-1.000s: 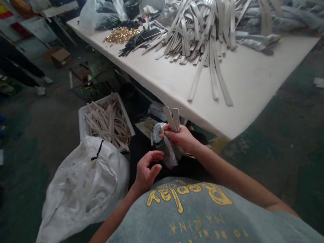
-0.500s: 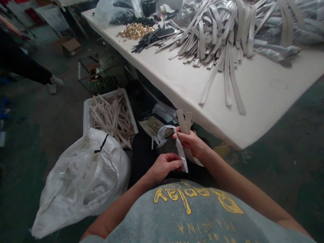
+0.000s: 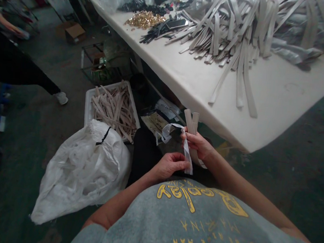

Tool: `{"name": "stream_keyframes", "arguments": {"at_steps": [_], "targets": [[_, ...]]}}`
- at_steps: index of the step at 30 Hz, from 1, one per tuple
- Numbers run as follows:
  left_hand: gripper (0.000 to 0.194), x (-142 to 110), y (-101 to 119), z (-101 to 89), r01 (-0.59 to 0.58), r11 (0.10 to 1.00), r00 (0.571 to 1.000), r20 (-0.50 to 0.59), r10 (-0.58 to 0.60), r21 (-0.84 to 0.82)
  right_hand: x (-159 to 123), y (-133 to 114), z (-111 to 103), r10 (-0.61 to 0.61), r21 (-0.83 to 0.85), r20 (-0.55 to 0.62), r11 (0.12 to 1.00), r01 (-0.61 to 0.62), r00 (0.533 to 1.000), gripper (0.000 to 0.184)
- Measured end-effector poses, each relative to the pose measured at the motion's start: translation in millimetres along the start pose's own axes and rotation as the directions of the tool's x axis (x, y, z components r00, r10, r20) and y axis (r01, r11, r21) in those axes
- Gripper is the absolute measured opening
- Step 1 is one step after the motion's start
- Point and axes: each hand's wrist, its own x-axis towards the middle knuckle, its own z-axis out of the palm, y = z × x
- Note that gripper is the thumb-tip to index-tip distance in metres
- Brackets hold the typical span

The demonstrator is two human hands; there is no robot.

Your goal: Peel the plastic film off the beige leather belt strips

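Low in front of my shirt, my right hand [image 3: 201, 145] is closed around a few flat grey-beige straps [image 3: 191, 121]. Their rounded ends stick up above the fingers, and a looped part hangs below the hand. A thin white strip [image 3: 186, 154] runs down from the right fingertips, with a curled length [image 3: 166, 135] trailing off to the left. My left hand [image 3: 172, 165] pinches this strip near its lower end between thumb and fingers. The palm sides of both hands are hidden.
A pale table [image 3: 228, 120] holds a heap of straps [image 3: 231, 29], gold-coloured small parts [image 3: 145, 20] and black strips [image 3: 159, 32]. On my left are a white crate [image 3: 88, 106] of strips and a white sack [image 3: 85, 167]. A person's leg [image 3: 26, 70] is farther left.
The whole view has shifted a little, so the table and my hands sit farther right. Both hands keep their holds. The person at the left has shifted their legs.
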Motion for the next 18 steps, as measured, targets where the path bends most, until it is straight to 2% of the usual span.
{"name": "stream_keyframes", "arguments": {"at_steps": [5,8,14,18], "targets": [[0.031,-2,-3,-5.9,0.014,0.993,1.000,-0.004,-0.014,-0.116,9,1,5,-0.036,-0.126,-0.052,0.992,0.029,0.998,0.048],[0.031,1,1,-11.1,-0.021,0.974,0.996,-0.093,0.000,-0.227,8,-1,2,-0.060,-0.251,-0.069,0.967,0.041,0.996,0.054],[0.042,14,6,-24.6,-0.130,0.890,0.958,-0.288,-0.002,-0.437,-31,-2,-6,-0.095,-0.431,0.055,0.896,0.110,0.994,0.063],[0.039,22,0,-29.7,-0.175,0.870,0.941,-0.337,0.011,-0.462,-58,7,-5,-0.010,-0.532,0.105,0.844,0.064,0.994,0.056]]}}
